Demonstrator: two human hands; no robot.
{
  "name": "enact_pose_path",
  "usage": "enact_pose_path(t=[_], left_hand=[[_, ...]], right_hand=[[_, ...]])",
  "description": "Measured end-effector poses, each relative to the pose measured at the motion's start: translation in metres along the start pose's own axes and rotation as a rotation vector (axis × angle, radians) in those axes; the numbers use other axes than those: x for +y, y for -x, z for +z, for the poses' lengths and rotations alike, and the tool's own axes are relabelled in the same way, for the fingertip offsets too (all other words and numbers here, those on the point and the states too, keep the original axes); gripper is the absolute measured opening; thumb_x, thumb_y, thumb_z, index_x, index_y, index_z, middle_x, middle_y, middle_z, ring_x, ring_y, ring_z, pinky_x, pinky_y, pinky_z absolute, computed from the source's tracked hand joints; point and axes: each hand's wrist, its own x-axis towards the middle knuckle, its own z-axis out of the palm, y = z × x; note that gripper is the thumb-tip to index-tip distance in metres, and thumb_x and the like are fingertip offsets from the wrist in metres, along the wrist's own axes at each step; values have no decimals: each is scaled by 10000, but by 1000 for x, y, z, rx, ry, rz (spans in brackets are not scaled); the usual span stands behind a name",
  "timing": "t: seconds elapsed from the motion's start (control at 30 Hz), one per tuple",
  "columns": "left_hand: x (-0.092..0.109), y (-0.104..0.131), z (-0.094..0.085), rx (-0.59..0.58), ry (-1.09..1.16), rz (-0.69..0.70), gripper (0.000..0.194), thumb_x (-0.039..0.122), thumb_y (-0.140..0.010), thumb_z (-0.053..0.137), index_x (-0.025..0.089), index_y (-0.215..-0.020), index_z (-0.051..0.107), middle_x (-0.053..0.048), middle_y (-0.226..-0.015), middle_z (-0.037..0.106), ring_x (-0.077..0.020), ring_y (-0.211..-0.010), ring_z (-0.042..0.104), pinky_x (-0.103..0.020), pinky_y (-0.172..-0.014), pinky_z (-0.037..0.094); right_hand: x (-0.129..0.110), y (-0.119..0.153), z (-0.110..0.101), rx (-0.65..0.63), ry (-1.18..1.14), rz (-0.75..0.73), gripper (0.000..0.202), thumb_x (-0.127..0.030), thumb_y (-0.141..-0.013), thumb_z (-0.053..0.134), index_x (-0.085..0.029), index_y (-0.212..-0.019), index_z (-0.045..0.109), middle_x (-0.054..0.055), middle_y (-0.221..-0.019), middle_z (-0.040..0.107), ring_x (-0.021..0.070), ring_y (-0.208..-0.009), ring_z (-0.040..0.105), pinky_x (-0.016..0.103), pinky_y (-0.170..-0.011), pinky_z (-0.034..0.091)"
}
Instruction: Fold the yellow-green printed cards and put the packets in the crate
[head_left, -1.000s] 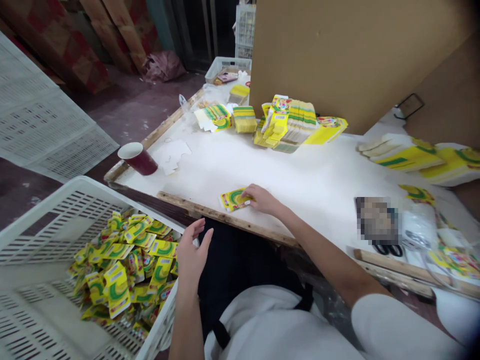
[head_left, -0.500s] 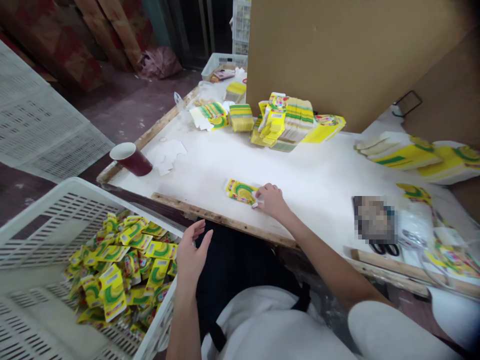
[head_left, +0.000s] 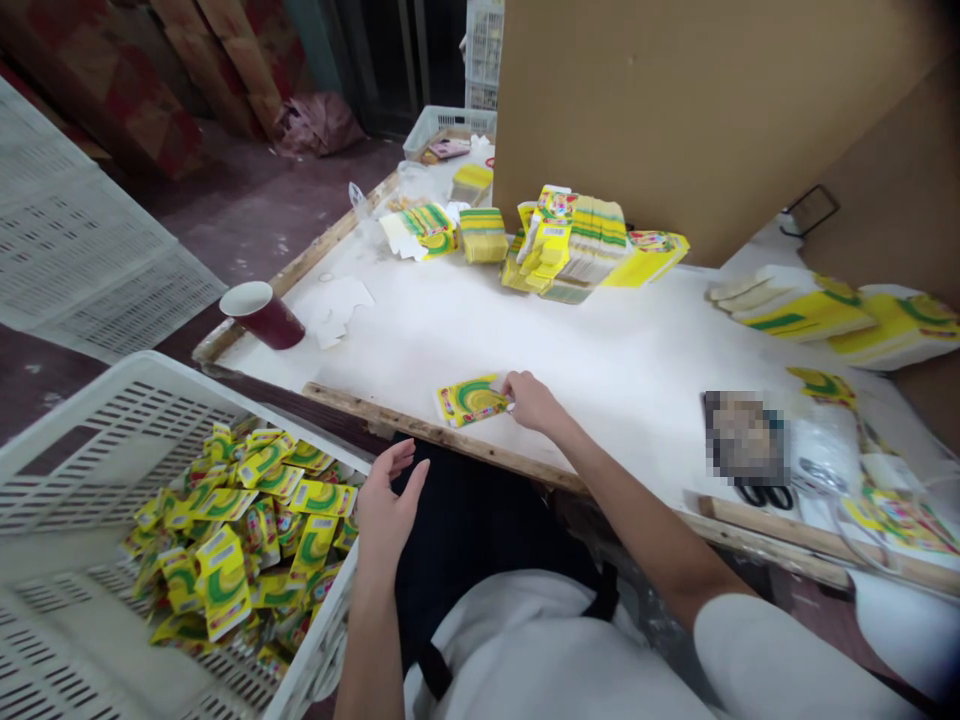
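Pinched at its right end by my right hand (head_left: 529, 400), a yellow and green packet (head_left: 471, 400) hangs just over the white table (head_left: 405, 340) near its front edge. My left hand (head_left: 391, 495) has its fingers apart and holds nothing; it is beside the right rim of a white plastic basket (head_left: 161, 375). Inside the basket lies a heap of similar yellow packets (head_left: 225, 580). Stacks of yellow and green cards (head_left: 596, 240) stand at the back of the table against a cardboard panel (head_left: 637, 120).
A dark red cup (head_left: 274, 322) lies tilted at the table's left corner, near white paper scraps (head_left: 341, 305). On the right are more card stacks (head_left: 814, 310), black-handled scissors (head_left: 765, 494), a clear plastic bag (head_left: 825, 450) and a wooden strip (head_left: 795, 535) along the edge.
The packet has moved slightly left and toward the front edge, and has turned in my right hand's grip. My left hand has barely moved.
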Motion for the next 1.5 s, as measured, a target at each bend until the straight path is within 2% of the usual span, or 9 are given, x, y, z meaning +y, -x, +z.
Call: enact_pose_path(t=[0.17, 0.33, 0.5, 0.67, 0.77, 0.97, 1.17, 1.33, 1.5], left_hand=[[4, 2, 4, -23, 20, 7, 385, 370, -751, 607, 159, -1070, 560, -109, -1033, 638, -200, -912, 620, -395, -864, 487], [14, 7, 5, -93, 144, -49, 380, 366, -745, 616, 167, -1064, 562, -103, -1038, 635, -188, -908, 620, -376, -857, 491], [30, 9, 20, -188, 451, -113, 448, 347, -693, 677, 173, -1088, 558, -103, -1042, 640, -208, -941, 617, -359, -839, 493], [51, 5, 34, 32, 1000, -24, 483, 480, -766, 551, 206, -1163, 538, -92, -1106, 617, -234, -1066, 564, -394, -934, 434], [65, 1, 29, 107, 1145, 24, 477, 548, -824, 391, 201, -1078, 599, -83, -1043, 629, -229, -1033, 571, -393, -918, 438], [79, -1, 27, 249, 1093, 170, 466, 586, -789, 394, 181, -884, 604, -43, -815, 582, -199, -815, 585, -355, -779, 480], [75, 3, 34, 270, 1035, 230, 450, 570, -803, 382, 174, -871, 585, -40, -758, 557, -180, -744, 559, -308, -693, 469], [72, 1, 32, 280, 1069, 225, 416, 555, -788, 422, 174, -871, 569, -31, -739, 536, -175, -729, 539, -306, -691, 451], [69, -6, 26, 393, 1156, 134, 373, 552, -780, 432, 188, -776, 510, 20, -645, 420, -114, -602, 447, -261, -635, 412]], right_hand=[[3, 4, 5, 46, -86, -29, 330, -17, -648, 539, -192, -927, 539, 54, -926, 605, 185, -812, 559, 261, -675, 386], [10, 12, 5, 103, -264, -38, 235, -53, -716, 473, -197, -890, 537, 32, -906, 647, 157, -750, 568, 265, -677, 413], [-17, 36, -4, 170, -448, -113, 231, -107, -757, 454, -198, -957, 524, 19, -939, 634, 117, -722, 558, 232, -664, 434], [-60, 76, 2, 58, -665, -373, 252, -58, -666, 488, -205, -855, 564, -26, -727, 583, 99, -582, 487, 210, -567, 397], [-71, 90, 12, 28, -765, -388, 275, -28, -638, 481, -203, -838, 554, -25, -733, 580, 100, -582, 485, 211, -562, 398], [-74, 95, 13, 162, -796, -393, 179, -31, -652, 498, -193, -723, 526, 0, -750, 578, 126, -677, 510, 241, -641, 411], [-78, 99, 12, -51, -1044, -367, 175, -86, -632, 556, -198, -714, 448, -49, -653, 487, 88, -573, 441, 209, -543, 383], [-79, 99, 12, -150, -1162, -346, 171, -111, -639, 557, -191, -745, 450, -53, -650, 473, 81, -562, 441, 215, -545, 393], [-82, 107, 12, -103, -1053, -432, 253, -86, -643, 567, -178, -872, 513, -2, -801, 554, 115, -711, 519, 257, -688, 448]])
